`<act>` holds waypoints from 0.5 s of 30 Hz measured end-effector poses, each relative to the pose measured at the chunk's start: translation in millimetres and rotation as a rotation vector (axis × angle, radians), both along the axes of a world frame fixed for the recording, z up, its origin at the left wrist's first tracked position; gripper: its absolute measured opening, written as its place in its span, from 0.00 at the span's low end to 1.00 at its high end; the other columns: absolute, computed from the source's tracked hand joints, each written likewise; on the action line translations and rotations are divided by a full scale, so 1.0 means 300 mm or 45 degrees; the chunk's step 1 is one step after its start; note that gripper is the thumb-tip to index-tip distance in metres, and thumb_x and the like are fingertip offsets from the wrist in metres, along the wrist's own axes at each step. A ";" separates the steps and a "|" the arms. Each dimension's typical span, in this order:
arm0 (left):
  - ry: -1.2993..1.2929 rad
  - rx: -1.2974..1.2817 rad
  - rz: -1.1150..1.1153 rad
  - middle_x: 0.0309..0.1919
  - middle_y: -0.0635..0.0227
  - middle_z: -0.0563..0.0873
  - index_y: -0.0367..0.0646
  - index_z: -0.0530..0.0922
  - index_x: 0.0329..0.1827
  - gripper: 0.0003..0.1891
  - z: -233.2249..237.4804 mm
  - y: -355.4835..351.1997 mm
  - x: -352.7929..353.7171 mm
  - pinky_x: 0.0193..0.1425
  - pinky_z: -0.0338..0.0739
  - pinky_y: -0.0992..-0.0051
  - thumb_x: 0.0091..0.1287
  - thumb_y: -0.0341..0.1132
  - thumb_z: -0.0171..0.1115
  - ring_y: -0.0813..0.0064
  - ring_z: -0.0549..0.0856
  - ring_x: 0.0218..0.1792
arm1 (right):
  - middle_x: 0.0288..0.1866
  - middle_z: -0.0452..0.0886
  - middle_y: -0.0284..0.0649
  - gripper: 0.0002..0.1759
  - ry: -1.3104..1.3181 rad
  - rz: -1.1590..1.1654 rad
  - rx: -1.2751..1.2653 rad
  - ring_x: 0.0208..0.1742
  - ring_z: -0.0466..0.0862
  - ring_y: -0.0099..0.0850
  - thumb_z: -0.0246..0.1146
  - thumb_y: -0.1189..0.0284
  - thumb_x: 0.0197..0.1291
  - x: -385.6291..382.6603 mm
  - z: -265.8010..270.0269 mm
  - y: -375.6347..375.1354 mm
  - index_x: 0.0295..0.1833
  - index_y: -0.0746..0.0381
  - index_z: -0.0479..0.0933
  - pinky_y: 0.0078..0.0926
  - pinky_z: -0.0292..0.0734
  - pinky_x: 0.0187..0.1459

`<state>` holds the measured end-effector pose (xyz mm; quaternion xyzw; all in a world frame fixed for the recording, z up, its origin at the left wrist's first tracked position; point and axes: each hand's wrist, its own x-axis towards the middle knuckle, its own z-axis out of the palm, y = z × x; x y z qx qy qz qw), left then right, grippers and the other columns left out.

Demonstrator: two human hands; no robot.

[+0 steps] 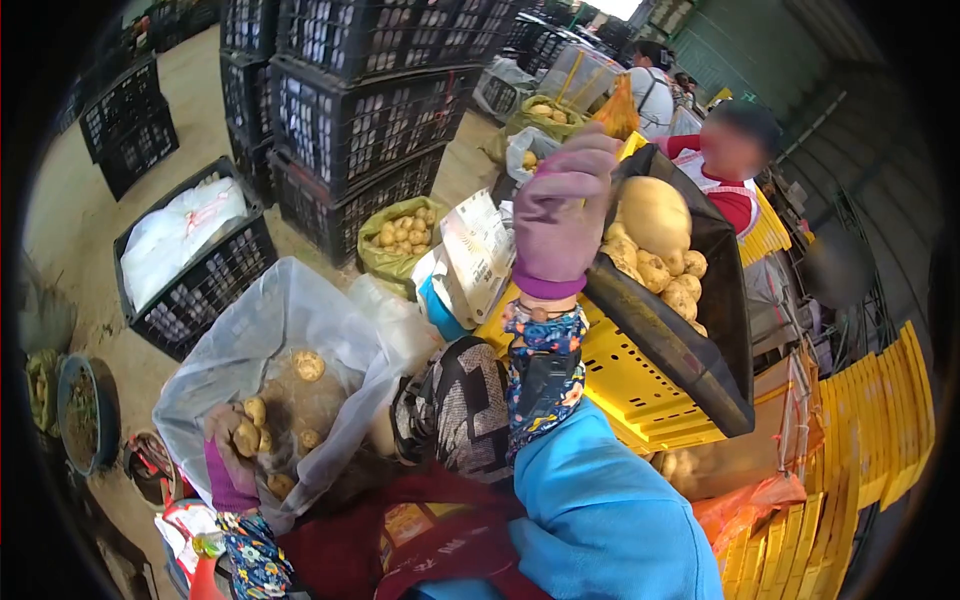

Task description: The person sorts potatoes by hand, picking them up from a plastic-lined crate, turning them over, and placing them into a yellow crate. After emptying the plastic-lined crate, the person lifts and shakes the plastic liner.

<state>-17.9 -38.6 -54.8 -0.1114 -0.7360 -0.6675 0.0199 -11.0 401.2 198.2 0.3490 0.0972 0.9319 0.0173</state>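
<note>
My left hand (228, 450), in a purple glove, is inside a crate or bin lined with a clear plastic bag (215, 350). Its fingers curl round a potato (246, 437), and several loose potatoes (309, 366) lie in the bag beside it. My right hand (563, 215), gloved too, is raised at the near side of a yellow crate (640, 375) with a black liner (715, 375). Its fingers are bent inward, hiding whatever may be in them. Potatoes (655, 270) fill part of the black liner, a very large one (655, 220) on top.
Black crates (360, 125) of potatoes stand stacked ahead. A green sack of potatoes (400, 235) and a printed carton (475, 255) are nearer. Left is a black crate with a white bag (190, 240). A co-worker (735, 165) is across the yellow crate; yellow crates (870, 430) are stacked right.
</note>
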 end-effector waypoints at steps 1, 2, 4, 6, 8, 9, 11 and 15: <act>0.319 -0.421 0.001 0.47 0.59 0.79 0.42 0.77 0.51 0.10 0.061 0.008 0.014 0.53 0.78 0.68 0.68 0.31 0.59 0.63 0.82 0.47 | 0.52 0.83 0.34 0.18 -0.055 -0.090 0.149 0.53 0.81 0.29 0.55 0.63 0.70 -0.022 -0.024 -0.032 0.61 0.56 0.77 0.32 0.76 0.52; 0.663 -0.810 0.092 0.44 0.56 0.80 0.41 0.78 0.47 0.07 0.123 0.014 0.033 0.52 0.77 0.67 0.68 0.31 0.58 0.58 0.82 0.45 | 0.54 0.82 0.34 0.20 -0.122 -0.053 0.239 0.53 0.81 0.31 0.53 0.60 0.71 -0.053 -0.061 -0.073 0.63 0.55 0.76 0.32 0.75 0.52; 0.668 -0.868 0.158 0.41 0.54 0.81 0.39 0.78 0.50 0.10 0.185 0.004 0.030 0.48 0.78 0.66 0.69 0.32 0.56 0.54 0.82 0.42 | 0.57 0.80 0.36 0.23 -0.265 0.120 0.397 0.53 0.81 0.34 0.51 0.53 0.74 -0.140 -0.179 -0.211 0.66 0.52 0.73 0.32 0.75 0.51; 0.476 -0.902 0.325 0.40 0.56 0.82 0.39 0.77 0.55 0.13 0.155 -0.045 0.030 0.48 0.78 0.67 0.72 0.34 0.55 0.56 0.83 0.41 | 0.57 0.82 0.42 0.25 -0.418 0.282 0.624 0.54 0.82 0.38 0.50 0.52 0.75 -0.204 -0.303 -0.363 0.66 0.56 0.73 0.35 0.79 0.52; 0.003 -0.192 0.301 0.46 0.57 0.82 0.38 0.73 0.64 0.17 0.179 -0.079 0.055 0.48 0.80 0.71 0.75 0.35 0.51 0.64 0.84 0.43 | 0.53 0.83 0.39 0.25 -0.660 0.173 1.325 0.49 0.84 0.31 0.49 0.53 0.75 -0.227 -0.411 -0.526 0.64 0.59 0.75 0.29 0.78 0.49; -0.285 0.542 0.323 0.51 0.58 0.82 0.37 0.69 0.70 0.21 0.213 -0.089 0.066 0.49 0.81 0.74 0.77 0.35 0.48 0.72 0.84 0.47 | 0.52 0.83 0.39 0.26 -0.690 0.197 1.773 0.48 0.84 0.30 0.50 0.52 0.75 -0.235 -0.473 -0.633 0.64 0.60 0.75 0.27 0.78 0.47; -0.383 0.661 0.478 0.55 0.56 0.81 0.39 0.63 0.74 0.24 0.270 -0.103 0.072 0.50 0.83 0.74 0.78 0.34 0.48 0.71 0.85 0.48 | 0.52 0.84 0.42 0.22 -0.264 0.214 2.322 0.49 0.84 0.29 0.57 0.57 0.70 -0.292 -0.783 -0.732 0.61 0.60 0.76 0.32 0.80 0.49; -0.132 0.491 0.651 0.59 0.46 0.80 0.37 0.64 0.74 0.26 0.248 -0.138 0.103 0.56 0.81 0.72 0.80 0.44 0.45 0.66 0.87 0.50 | 0.50 0.83 0.39 0.21 0.924 0.308 2.996 0.47 0.83 0.26 0.60 0.60 0.70 -0.264 -1.204 -0.987 0.62 0.59 0.75 0.27 0.79 0.50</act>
